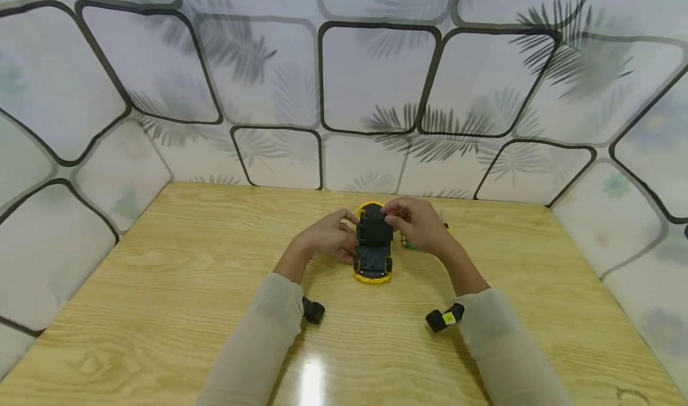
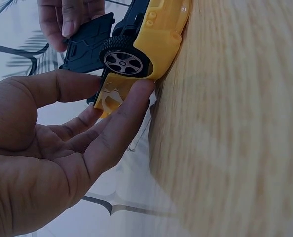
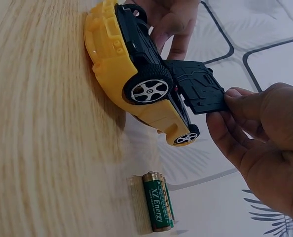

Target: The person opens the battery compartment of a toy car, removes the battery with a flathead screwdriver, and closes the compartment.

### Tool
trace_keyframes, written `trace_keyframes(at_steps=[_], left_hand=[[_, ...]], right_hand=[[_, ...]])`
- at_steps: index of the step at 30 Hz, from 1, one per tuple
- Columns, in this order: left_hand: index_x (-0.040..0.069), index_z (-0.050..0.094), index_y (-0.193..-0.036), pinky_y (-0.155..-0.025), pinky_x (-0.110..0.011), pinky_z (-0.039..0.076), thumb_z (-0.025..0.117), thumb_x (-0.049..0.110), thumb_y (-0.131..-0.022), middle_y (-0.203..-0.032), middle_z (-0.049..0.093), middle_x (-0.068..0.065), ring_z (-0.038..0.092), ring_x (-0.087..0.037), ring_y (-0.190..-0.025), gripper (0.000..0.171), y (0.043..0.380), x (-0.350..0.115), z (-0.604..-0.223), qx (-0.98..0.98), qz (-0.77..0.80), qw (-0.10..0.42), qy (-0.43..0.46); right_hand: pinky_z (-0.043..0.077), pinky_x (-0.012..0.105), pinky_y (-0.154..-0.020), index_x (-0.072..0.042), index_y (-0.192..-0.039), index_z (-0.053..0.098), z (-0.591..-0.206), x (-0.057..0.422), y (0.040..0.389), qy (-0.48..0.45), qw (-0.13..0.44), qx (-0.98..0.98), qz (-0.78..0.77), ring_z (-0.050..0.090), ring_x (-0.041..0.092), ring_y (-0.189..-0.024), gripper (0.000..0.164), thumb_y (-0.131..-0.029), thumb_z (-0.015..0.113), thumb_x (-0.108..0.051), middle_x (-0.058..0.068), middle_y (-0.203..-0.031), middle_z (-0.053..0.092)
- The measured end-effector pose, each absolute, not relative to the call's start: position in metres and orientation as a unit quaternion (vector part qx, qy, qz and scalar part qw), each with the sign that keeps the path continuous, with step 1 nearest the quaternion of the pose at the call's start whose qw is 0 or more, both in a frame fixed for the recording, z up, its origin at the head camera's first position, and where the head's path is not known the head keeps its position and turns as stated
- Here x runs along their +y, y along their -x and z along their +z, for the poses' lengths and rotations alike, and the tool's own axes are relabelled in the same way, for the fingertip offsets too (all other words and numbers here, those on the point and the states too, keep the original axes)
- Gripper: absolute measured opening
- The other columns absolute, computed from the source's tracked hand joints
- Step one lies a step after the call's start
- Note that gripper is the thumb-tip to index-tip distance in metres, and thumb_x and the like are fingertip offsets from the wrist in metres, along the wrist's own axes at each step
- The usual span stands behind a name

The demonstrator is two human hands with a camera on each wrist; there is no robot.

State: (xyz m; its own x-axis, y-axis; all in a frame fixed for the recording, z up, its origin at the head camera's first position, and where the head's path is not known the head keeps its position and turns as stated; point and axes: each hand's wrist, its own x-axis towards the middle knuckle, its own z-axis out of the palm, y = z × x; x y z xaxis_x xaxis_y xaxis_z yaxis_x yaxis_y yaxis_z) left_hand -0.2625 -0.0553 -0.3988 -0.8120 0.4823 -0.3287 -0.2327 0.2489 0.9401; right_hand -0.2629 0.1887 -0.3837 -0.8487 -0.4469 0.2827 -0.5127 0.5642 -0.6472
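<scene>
A yellow toy car (image 1: 372, 265) lies upside down on the table, its black underside and wheels facing up. My left hand (image 1: 329, 236) holds the car by its left side, with thumb and fingers at the yellow body (image 2: 161, 29) in the left wrist view. My right hand (image 1: 421, 225) pinches the edge of a black cover (image 3: 198, 88) between thumb and fingers. That cover is tilted up from the car's underside, one end still right at the chassis. In the right wrist view, green batteries (image 3: 157, 202) lie on the table beside the car.
The wood-grain table (image 1: 215, 334) runs back to a patterned wall covering (image 1: 371, 83) close behind the car. Similar panels stand on the left and right. Black wrist cameras (image 1: 314, 310) are strapped at both sleeves.
</scene>
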Motion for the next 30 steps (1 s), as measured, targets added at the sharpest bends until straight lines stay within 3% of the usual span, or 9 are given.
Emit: trace_keyframes(at_steps=[7,13,21,30], left_hand=[[0.007,0.041,-0.14,-0.081,-0.046,0.063,0.057,-0.005,-0.097,-0.129,0.056,-0.023,0.067,-0.036,-0.098,0.048,0.2619,-0.0564,-0.3983,0.736,0.605,0.293,-0.084],[0.007,0.041,-0.139,-0.08,-0.046,0.063,0.057,-0.004,-0.098,-0.13,0.055,-0.024,0.067,-0.036,-0.097,0.046,0.2635,-0.0556,-0.4001,0.734,0.607,0.294,-0.083],[0.007,0.041,-0.138,-0.08,-0.045,0.063,0.057,-0.004,-0.098,-0.127,0.056,-0.023,0.068,-0.034,-0.092,0.045,0.2644,-0.0552,-0.3996,0.729,0.61,0.298,-0.082],[0.007,0.041,-0.138,-0.08,-0.045,0.063,0.058,-0.004,-0.097,-0.127,0.056,-0.023,0.067,-0.035,-0.094,0.046,0.2632,-0.0555,-0.4,0.733,0.607,0.295,-0.085]], right_hand=[[0.057,0.037,-0.069,-0.003,-0.119,0.071,-0.3862,0.1857,0.2628,-0.276,0.025,-0.882,0.381,0.067,0.021,-0.082,0.019,-0.101,0.065,-0.006,0.01,-0.103,0.072],[0.054,0.037,-0.064,-0.004,-0.116,0.069,-0.3878,0.1854,0.2614,-0.274,0.011,-0.88,0.389,0.066,0.032,-0.081,0.015,-0.102,0.063,-0.005,0.008,-0.098,0.07],[0.058,0.037,-0.071,-0.003,-0.113,0.068,-0.3882,0.1851,0.2621,-0.278,-0.001,-0.879,0.387,0.068,0.023,-0.083,0.013,-0.102,0.063,-0.005,0.009,-0.097,0.07],[0.058,0.037,-0.07,-0.002,-0.115,0.066,-0.3873,0.1849,0.2604,-0.273,-0.022,-0.874,0.402,0.069,0.028,-0.083,0.013,-0.103,0.061,-0.005,0.01,-0.097,0.068]])
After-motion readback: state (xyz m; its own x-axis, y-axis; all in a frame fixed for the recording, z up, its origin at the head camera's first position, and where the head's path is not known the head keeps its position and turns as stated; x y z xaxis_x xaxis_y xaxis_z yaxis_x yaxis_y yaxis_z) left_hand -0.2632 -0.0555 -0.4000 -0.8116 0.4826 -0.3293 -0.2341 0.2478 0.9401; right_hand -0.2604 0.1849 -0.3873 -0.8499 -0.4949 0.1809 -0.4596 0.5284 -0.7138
